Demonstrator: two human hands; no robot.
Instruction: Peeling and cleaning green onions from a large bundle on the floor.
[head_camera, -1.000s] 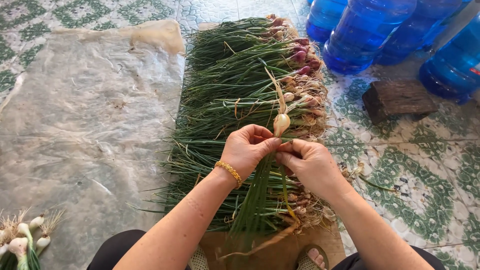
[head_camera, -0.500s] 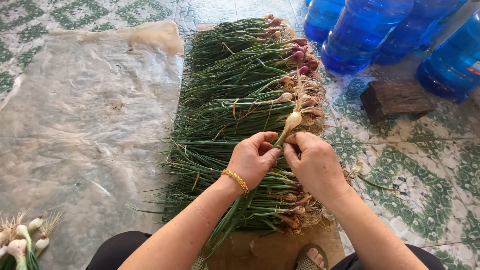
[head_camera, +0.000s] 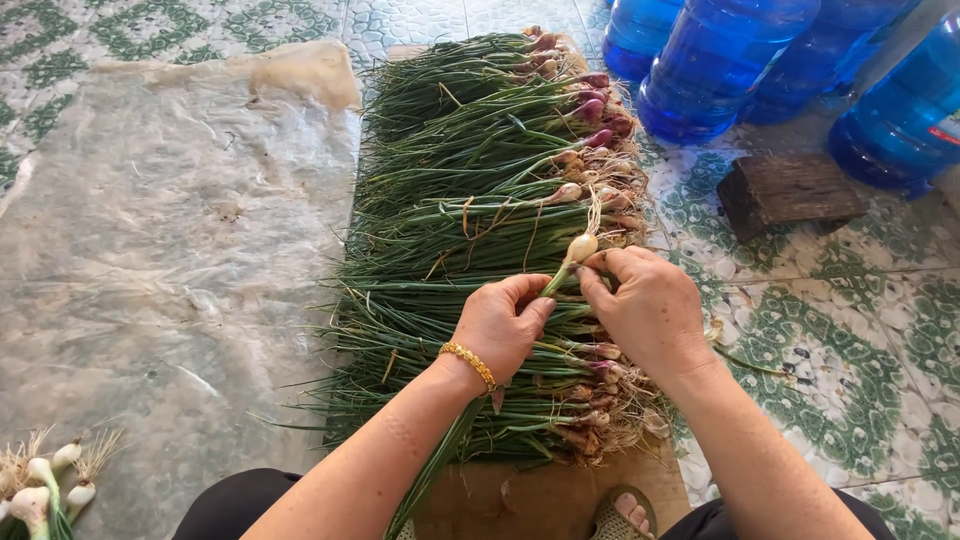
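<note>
My left hand (head_camera: 502, 325), with a gold bracelet on the wrist, grips the green stalk of a spring onion (head_camera: 580, 247) whose pale bulb and roots point up. My right hand (head_camera: 645, 305) pinches the same onion just below the bulb. Both hands hover over a long pile of spring onions (head_camera: 480, 190) laid in rows, green leaves to the left and reddish bulbs to the right.
A clear plastic sheet (head_camera: 150, 260) covers the patterned tile floor on the left. Several peeled white onions (head_camera: 45, 480) lie at the bottom left. Blue water jugs (head_camera: 730, 60) stand at the top right beside a dark wooden block (head_camera: 790, 190). A sandalled foot (head_camera: 625, 515) shows below the pile.
The onion held between my hands has come down from high above the pile to just over it, and my fingers have shifted along it near the bulb.
</note>
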